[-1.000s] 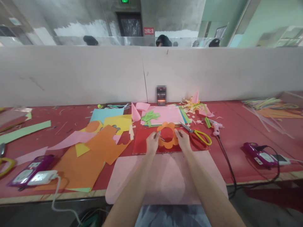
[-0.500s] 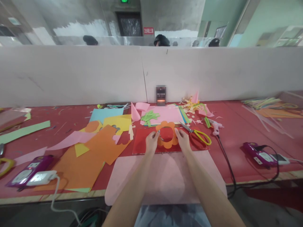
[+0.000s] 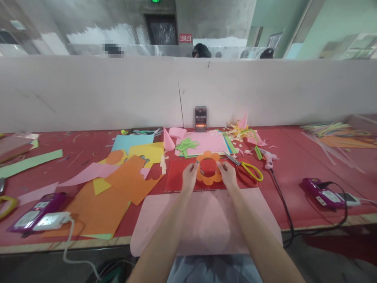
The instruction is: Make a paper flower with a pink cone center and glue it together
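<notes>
An orange flower-shaped paper ring [image 3: 209, 181] with scalloped edges and a round hole is held between my two hands. My left hand [image 3: 189, 175] pinches its left edge, and the fingers of my right hand [image 3: 227, 173] close on the right edge. Beneath it lies a shiny red board [image 3: 176, 173], which shows through the hole. Scissors with yellow handles [image 3: 250, 171] rest just right of my right hand, blades pointing toward the ring.
Orange paper sheets [image 3: 100, 204] and yellow paper [image 3: 150, 151] cover the left. Behind are a pink cone [image 3: 167, 140], green paper strips [image 3: 187, 146] and pink sheets [image 3: 210, 141]. A corded glue gun [image 3: 268, 159] and purple power strips [image 3: 322, 193] lie outward. A white partition [image 3: 118, 92] stands behind.
The paper ring has turned slightly between my fingers, and my right fingers have shifted a little on its edge. Everything else on the table stays where it was.
</notes>
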`<state>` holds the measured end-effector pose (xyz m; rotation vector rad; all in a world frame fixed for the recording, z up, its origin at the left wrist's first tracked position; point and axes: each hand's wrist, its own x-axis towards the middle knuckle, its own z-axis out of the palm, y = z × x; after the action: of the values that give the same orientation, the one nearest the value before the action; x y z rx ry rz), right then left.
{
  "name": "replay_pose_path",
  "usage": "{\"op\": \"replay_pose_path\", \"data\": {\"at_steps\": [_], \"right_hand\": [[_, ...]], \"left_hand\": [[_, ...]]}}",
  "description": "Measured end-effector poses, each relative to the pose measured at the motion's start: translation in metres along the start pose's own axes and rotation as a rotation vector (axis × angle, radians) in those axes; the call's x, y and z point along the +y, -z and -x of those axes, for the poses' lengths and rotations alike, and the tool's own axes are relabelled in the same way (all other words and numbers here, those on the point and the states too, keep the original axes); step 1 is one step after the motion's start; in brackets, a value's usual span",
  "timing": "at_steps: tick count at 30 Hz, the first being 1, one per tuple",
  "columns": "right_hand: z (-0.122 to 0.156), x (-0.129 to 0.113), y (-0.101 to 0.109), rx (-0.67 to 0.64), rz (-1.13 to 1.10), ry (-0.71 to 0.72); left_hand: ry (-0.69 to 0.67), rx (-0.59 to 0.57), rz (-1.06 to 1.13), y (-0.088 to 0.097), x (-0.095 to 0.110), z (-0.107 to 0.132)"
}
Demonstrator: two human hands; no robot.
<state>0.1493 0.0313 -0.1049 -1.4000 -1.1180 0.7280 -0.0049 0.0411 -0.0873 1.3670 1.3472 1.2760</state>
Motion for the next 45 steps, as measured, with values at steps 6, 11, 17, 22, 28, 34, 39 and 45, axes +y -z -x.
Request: {"op": "replay_pose_path", "data": {"at_steps": [6, 11, 17, 22, 28, 34, 39, 45], "right_hand": [[0.002, -0.004, 0.000, -0.005, -0.045, -0.014], [0.003, -0.006, 0.002, -0.022, -0.098, 0.026], [0.001, -0.003, 0.002, 0.025, -0.138, -0.014], [0.003, -0.007, 0.002, 0.010, -0.233, -0.066], [0.004, -0.010, 0.002, 0.004, -0.239, -0.026], [0.002, -0.007, 0.002, 0.012, -0.273, 0.004], [0.003, -0.008, 0.004, -0.016, -0.309, -0.021], [0.001, -0.010, 0.006, 0.017, -0.286, -0.072]], "left_hand": [[-0.004, -0.023, -0.049, 0.001, -0.007, -0.002], [-0.002, 0.008, -0.056, 0.001, -0.006, -0.002], [0.121, 0.020, 0.147, -0.001, -0.008, -0.001], [0.007, -0.014, -0.017, -0.003, -0.012, -0.003], [-0.045, -0.069, -0.098, -0.004, -0.015, -0.005], [-0.038, -0.080, 0.017, -0.003, -0.014, -0.004], [-0.068, -0.088, 0.114, 0.000, -0.007, -0.005], [-0.163, -0.186, -0.062, 0.009, -0.002, -0.007]]}}
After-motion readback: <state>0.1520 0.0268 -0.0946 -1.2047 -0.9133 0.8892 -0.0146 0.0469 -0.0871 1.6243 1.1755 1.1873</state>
